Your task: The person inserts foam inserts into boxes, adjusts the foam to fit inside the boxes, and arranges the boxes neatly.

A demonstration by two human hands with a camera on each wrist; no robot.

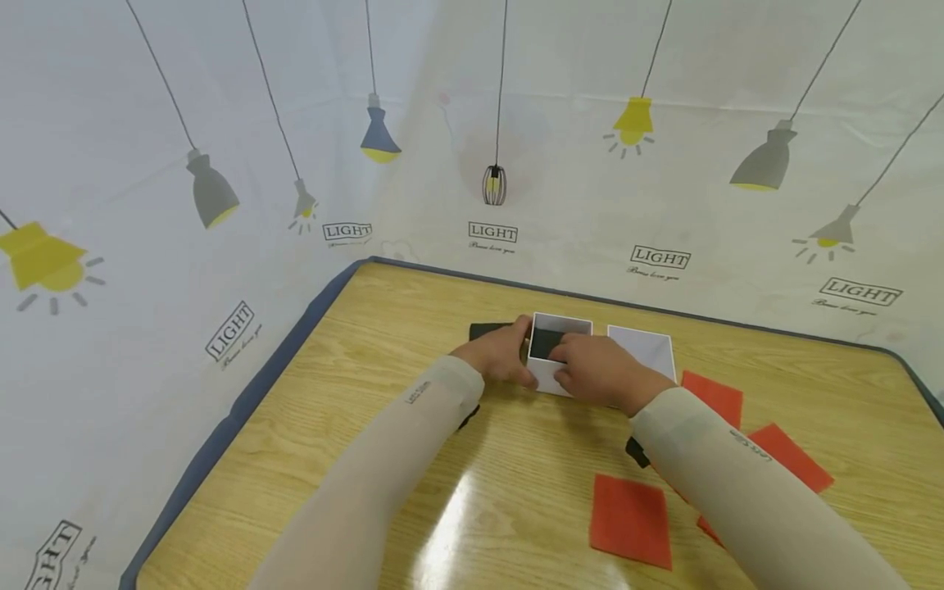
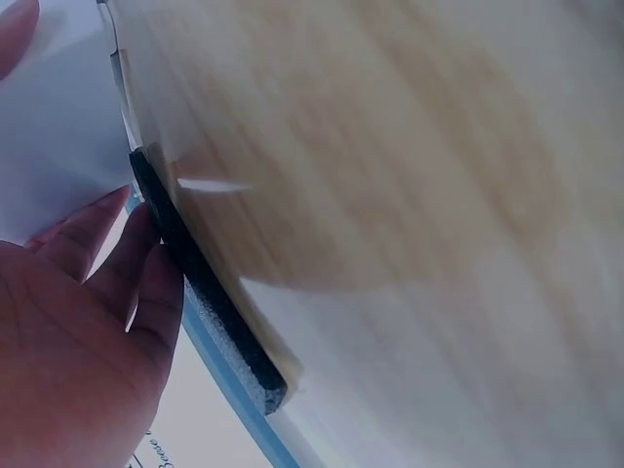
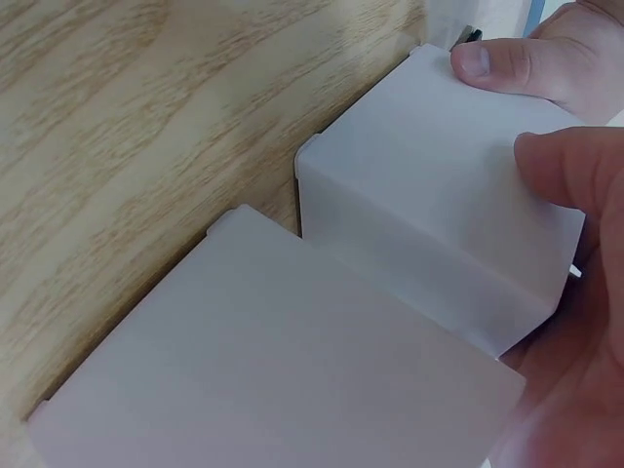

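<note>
An open-topped white box (image 1: 551,375) stands near the back of the table, with a dark piece (image 1: 544,344) lying inside it. My left hand (image 1: 504,354) holds the box at its left side, its thumb against the front face. Fingers of my right hand (image 1: 601,366) reach over the front rim into the box, while its thumb (image 3: 556,168) presses the outside of that wall. Their tips are hidden inside. Behind my left hand lies a flat dark slab (image 1: 487,330); in the left wrist view, the fingers come right up to its edge.
Close to the right of the held box stands a second open white box (image 1: 649,348). Red cloth squares lie further right, one (image 1: 630,520) nearer the front. Behind the wooden table (image 1: 354,393) hangs a lamp-printed sheet (image 1: 428,213).
</note>
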